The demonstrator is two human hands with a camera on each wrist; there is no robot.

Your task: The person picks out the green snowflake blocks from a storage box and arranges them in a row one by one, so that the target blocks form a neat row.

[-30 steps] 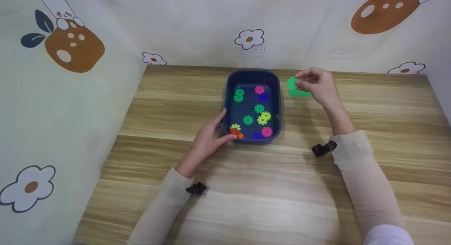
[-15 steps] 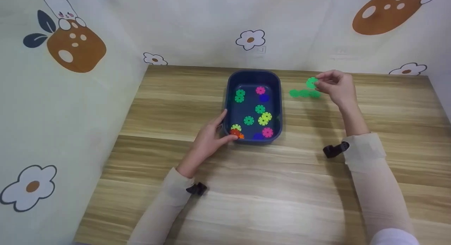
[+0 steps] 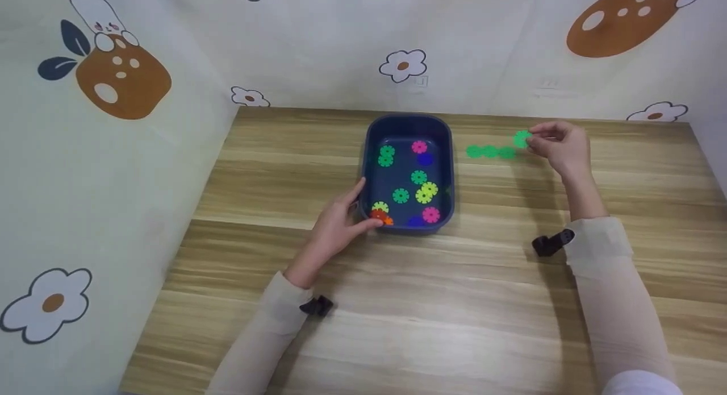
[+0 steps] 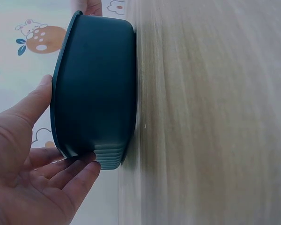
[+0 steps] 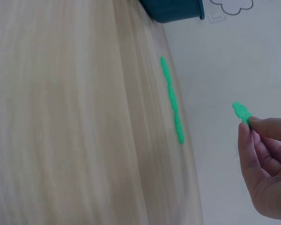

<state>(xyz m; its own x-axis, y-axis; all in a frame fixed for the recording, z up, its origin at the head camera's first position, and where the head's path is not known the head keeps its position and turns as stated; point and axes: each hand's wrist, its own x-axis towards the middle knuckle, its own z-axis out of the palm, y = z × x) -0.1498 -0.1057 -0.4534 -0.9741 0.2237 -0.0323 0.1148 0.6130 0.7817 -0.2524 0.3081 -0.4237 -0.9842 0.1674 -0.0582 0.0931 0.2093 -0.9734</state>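
On the wood-grained tabletop (image 3: 431, 304) sits a navy plastic tub (image 3: 409, 125), which the left hand (image 3: 331, 227) grips at one corner with bent fingers. The right hand (image 3: 571, 148) hangs near a row of three green notched plastic discs (image 3: 493, 152), fingertips pinching another such disc (image 3: 521, 139) aloft.

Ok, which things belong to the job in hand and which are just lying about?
In use, apparently:
green disc in right grip
row of green discs
blue bin in left grip
perhaps its green discs

Seemingly idle, in bin:
yellow discs
pink discs
blue discs
red disc
orange disc
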